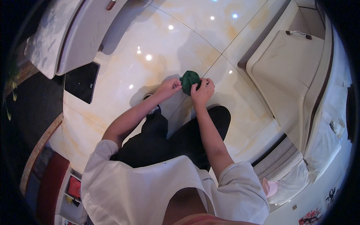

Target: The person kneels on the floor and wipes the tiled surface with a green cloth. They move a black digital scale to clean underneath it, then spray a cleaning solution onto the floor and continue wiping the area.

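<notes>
A crumpled dark green bundle [190, 81], of thin fabric or plastic, is held above the tiled floor [157, 33]. My right hand [203, 89] grips its right side, with the thumb on the face towards me and the fingers around the far edge. At its left edge, my left hand [168, 88] has thumb and fingertips pinched together, touching or nearly touching the bundle. Whether a piece of it sits between those fingertips is too small to tell. Below the hands are my bent legs in black trousers [157, 140] and one dark shoe [153, 108].
Cream padded sofa [289, 64] stands on the right, with a pink cloth item [269, 187] on its lower end. On the left are a pale padded furniture piece [84, 36], a flat black glossy panel [83, 81] on the floor and white shelves [71, 208] holding small items.
</notes>
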`<state>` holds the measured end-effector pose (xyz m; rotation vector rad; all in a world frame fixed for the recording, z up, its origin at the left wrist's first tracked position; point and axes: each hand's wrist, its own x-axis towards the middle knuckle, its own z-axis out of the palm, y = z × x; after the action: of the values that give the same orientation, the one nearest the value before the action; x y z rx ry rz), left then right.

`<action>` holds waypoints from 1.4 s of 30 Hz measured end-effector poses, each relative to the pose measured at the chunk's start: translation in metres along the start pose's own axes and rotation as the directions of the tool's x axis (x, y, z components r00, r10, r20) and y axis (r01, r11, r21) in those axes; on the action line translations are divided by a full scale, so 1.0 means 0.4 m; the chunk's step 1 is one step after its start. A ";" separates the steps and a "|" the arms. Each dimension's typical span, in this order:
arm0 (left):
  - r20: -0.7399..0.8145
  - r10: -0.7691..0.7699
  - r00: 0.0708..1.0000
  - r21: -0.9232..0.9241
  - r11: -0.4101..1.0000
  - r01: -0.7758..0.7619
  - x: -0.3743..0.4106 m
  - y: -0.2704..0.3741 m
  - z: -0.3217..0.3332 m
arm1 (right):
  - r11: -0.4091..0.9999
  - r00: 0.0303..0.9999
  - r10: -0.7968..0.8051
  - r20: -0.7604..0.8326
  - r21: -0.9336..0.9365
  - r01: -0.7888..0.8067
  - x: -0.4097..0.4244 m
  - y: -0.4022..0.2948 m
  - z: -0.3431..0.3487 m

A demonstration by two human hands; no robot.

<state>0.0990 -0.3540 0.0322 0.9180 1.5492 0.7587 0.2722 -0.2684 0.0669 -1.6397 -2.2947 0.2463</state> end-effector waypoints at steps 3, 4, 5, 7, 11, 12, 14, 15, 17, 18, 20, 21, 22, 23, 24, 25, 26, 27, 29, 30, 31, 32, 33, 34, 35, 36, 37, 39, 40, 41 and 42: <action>0.180 -0.062 0.982 0.121 0.992 0.040 0.022 0.025 -0.004 | 0.956 0.973 0.072 0.219 0.264 -0.130 0.012 -0.012 0.008; 0.225 -0.053 0.973 0.172 0.985 0.014 0.032 0.036 0.000 | 0.878 0.936 0.176 0.304 0.382 -0.289 0.016 -0.010 0.013; 0.261 -0.053 0.964 0.228 0.974 -0.008 0.050 0.049 0.010 | 0.761 0.885 0.283 0.370 0.475 -0.442 0.018 -0.008 0.022; 0.350 -0.104 0.931 0.355 0.934 -0.029 0.107 0.077 0.026 | 0.391 0.647 0.391 0.655 0.518 -0.761 0.031 0.016 0.039; 0.576 -0.303 0.759 0.460 0.888 0.006 0.215 0.112 0.037 | -0.219 0.121 0.254 0.960 0.179 -0.959 0.024 0.080 0.057; 0.624 -0.340 0.703 0.454 0.890 0.027 0.241 0.116 0.040 | -0.310 0.084 0.224 0.971 0.153 -0.938 0.012 0.092 0.060; 0.646 -0.482 0.592 0.486 0.858 0.168 0.279 0.120 0.053 | -0.484 0.017 0.165 0.986 0.097 -0.870 -0.012 0.112 0.072; 0.648 -0.564 0.511 0.517 0.819 0.248 0.294 0.120 0.059 | -0.478 0.073 0.173 0.982 0.148 -0.865 -0.018 0.117 0.086; 0.681 -0.592 0.431 0.488 0.806 0.334 0.320 0.121 0.072 | -0.464 0.062 0.304 0.951 0.205 -0.862 -0.036 0.111 0.113; 0.687 -0.621 0.378 0.528 0.783 0.328 0.330 0.122 0.075 | -0.478 0.060 0.367 0.928 0.243 -0.844 -0.041 0.109 0.123; 0.689 -0.640 0.340 0.555 0.768 0.319 0.341 0.124 0.076 | -0.467 -0.003 0.436 0.900 0.223 -0.856 -0.052 0.103 0.139; 0.688 -0.633 0.355 0.547 0.774 0.319 0.342 0.127 0.074 | -0.460 -0.028 0.485 0.874 0.228 -0.858 -0.057 0.099 0.145; 0.677 -0.649 0.348 0.559 0.761 0.329 0.343 0.131 0.070 | -0.431 -0.005 0.497 0.867 0.243 -0.869 -0.061 0.094 0.153; 0.693 -0.614 0.379 0.528 0.789 0.313 0.342 0.135 0.066 | -0.400 0.006 0.533 0.846 0.258 -0.879 -0.065 0.089 0.159; 0.701 -0.601 0.384 0.516 0.799 0.309 0.342 0.141 0.064 | -0.371 0.030 0.553 0.833 0.279 -0.886 -0.067 0.088 0.164; 0.704 -0.611 0.364 0.527 0.792 0.310 0.342 0.145 0.059 | -0.352 0.043 0.537 0.843 0.270 -0.896 -0.068 0.082 0.169; 0.713 -0.595 0.371 0.525 0.804 0.280 0.343 0.152 0.060 | -0.326 0.064 0.508 0.859 0.261 -0.909 -0.069 0.085 0.168; 0.709 -0.601 0.369 0.543 0.799 0.258 0.341 0.157 0.060 | -0.309 0.020 0.518 0.855 0.209 -0.928 -0.071 0.087 0.162; 0.699 -0.595 0.397 0.560 0.800 0.214 0.354 0.166 0.059 | -0.207 0.106 0.546 0.831 0.256 -0.944 -0.060 0.083 0.165; 0.699 -0.588 0.408 0.559 0.804 0.201 0.353 0.169 0.058 | -0.206 0.109 0.551 0.828 0.262 -0.943 -0.056 0.079 0.159; 0.695 -0.593 0.407 0.557 0.802 0.216 0.352 0.170 0.058 | -0.233 0.072 0.566 0.821 0.243 -0.942 -0.052 0.077 0.150; 0.686 -0.628 0.367 0.587 0.776 0.231 0.353 0.169 0.060 | -0.193 0.074 0.573 0.816 0.222 -0.956 -0.046 0.077 0.144; 0.680 -0.618 0.395 0.594 0.780 0.198 0.347 0.167 0.059 | -0.217 0.066 0.545 0.836 0.217 -0.952 -0.043 0.071 0.136; 0.668 -0.628 0.399 0.619 0.767 0.171 0.350 0.162 0.063 | -0.232 0.040 0.552 0.833 0.199 -0.952 -0.036 0.073 0.134; 0.673 -0.626 0.393 0.620 0.768 0.160 0.350 0.155 0.068 | -0.242 0.019 0.560 0.828 0.185 -0.952 -0.031 0.074 0.131; 0.662 -0.628 0.409 0.626 0.764 0.160 0.348 0.146 0.072 | -0.262 0.015 0.543 0.840 0.186 -0.947 -0.030 0.073 0.132; 0.666 -0.624 0.408 0.612 0.770 0.180 0.348 0.136 0.079 | -0.232 0.031 0.542 0.840 0.184 -0.955 -0.030 0.078 0.129; 0.674 -0.635 0.376 0.607 0.767 0.207 0.347 0.116 0.083 | -0.164 0.074 0.547 0.834 0.194 -0.967 -0.033 0.076 0.132; 0.686 -0.641 0.344 0.611 0.764 0.206 0.349 0.110 0.087 | -0.146 0.083 0.556 0.827 0.195 -0.970 -0.032 0.077 0.136; 0.703 -0.642 0.306 0.610 0.765 0.206 0.353 0.103 0.086 | -0.209 0.057 0.534 0.843 0.197 -0.958 -0.036 0.076 0.138; 0.701 -0.625 0.343 0.593 0.778 0.207 0.349 0.100 0.085 | -0.256 0.010 0.525 0.851 0.169 -0.952 -0.039 0.076 0.138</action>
<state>0.1287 -0.2132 -0.0070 0.8970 0.8730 -0.4848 0.2848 -0.2710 0.0031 -2.2660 -0.2090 1.9090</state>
